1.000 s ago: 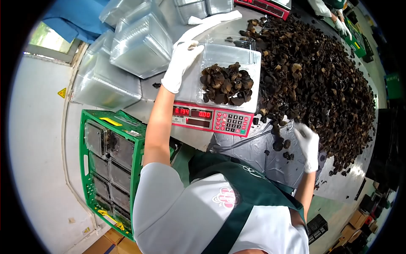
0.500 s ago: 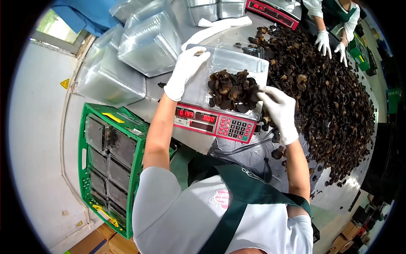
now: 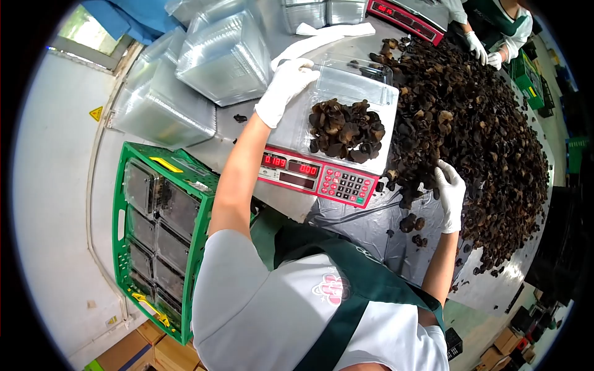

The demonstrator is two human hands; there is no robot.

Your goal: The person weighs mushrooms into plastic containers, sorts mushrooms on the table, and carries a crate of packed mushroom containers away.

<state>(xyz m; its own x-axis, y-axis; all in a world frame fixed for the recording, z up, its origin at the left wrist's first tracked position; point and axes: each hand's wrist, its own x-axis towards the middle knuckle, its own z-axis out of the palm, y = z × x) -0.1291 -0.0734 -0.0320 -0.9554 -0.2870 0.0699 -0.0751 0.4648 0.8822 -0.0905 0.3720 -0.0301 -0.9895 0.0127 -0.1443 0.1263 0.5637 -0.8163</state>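
Observation:
A clear plastic container (image 3: 318, 93) stands on the scale's tray with a heap of dark wood ear mushrooms (image 3: 346, 130) in it. My left hand (image 3: 291, 86), in a white glove, has its fingers curled over the container's upper left edge. To the right, my gloved right hand (image 3: 451, 195) is at the near edge of the large mushroom pile (image 3: 476, 136), its fingers bent together. Whatever is between those fingertips blends with the dark pile. The red scale (image 3: 315, 179) under the container reads 0.189.
Stacks of clear containers (image 3: 223, 62) stand at the left. Below them is a green crate (image 3: 201, 216) of filled boxes. A white cloth (image 3: 322, 42) lies behind the scale, near a second red scale (image 3: 405, 21). A co-worker's gloved hands (image 3: 486, 52) are beyond the pile.
My right hand has moved from the container's mushrooms to the pile, right and nearer me. My left hand stays at the container's edge. The reading fell from 0.194 to 0.189. The co-worker's hands came together.

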